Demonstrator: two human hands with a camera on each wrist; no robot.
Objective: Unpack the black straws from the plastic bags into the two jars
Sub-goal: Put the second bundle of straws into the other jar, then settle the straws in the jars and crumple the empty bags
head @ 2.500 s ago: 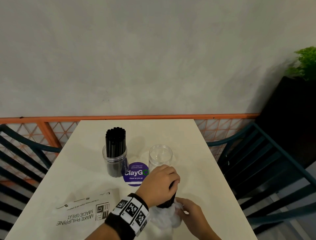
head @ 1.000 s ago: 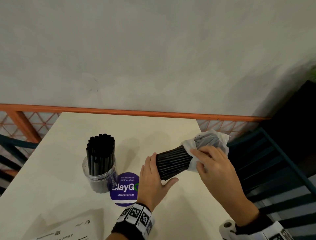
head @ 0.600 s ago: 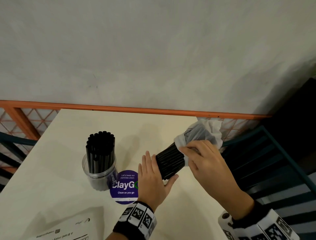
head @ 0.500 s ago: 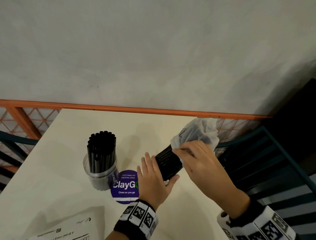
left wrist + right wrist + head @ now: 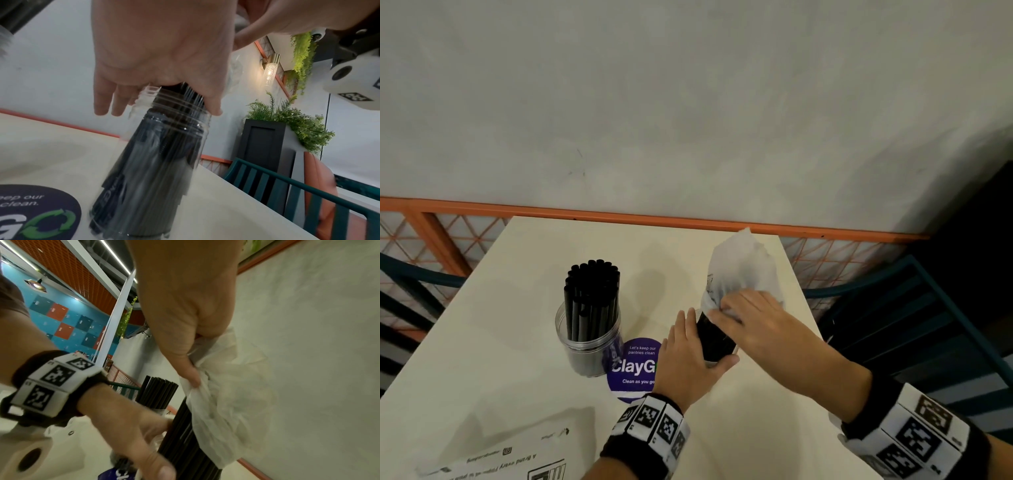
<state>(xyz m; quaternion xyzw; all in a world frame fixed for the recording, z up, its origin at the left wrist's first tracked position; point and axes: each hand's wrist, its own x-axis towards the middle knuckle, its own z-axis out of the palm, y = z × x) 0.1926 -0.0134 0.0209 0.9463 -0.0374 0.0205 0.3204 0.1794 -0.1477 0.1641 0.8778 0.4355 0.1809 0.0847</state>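
Note:
A clear jar [image 5: 589, 325] full of black straws stands at the table's left middle. To its right a second bundle of black straws [image 5: 712, 339] stands nearly upright, its lower end inside the second clear jar [image 5: 164, 170], which tilts on the table. My left hand [image 5: 688, 356] holds this bundle just above the jar's rim, fingers on one side and thumb on the other. My right hand [image 5: 753, 322] pinches the white plastic bag [image 5: 743, 270], which still covers the bundle's upper part. In the right wrist view the bag [image 5: 230, 394] hangs crumpled over the straws [image 5: 185, 443].
A purple round ClayGo sticker [image 5: 635, 366] lies between the jars. A flattened printed bag [image 5: 510, 455] lies at the near left. Teal chairs [image 5: 928, 325] flank the table, an orange railing [image 5: 654, 219] runs behind it, and a black planter [image 5: 265, 146] stands to the right.
The bundle has swung from lying sideways in the air to nearly upright, and its lower end has gone down into the second jar. The bag has slid up towards the bundle's top.

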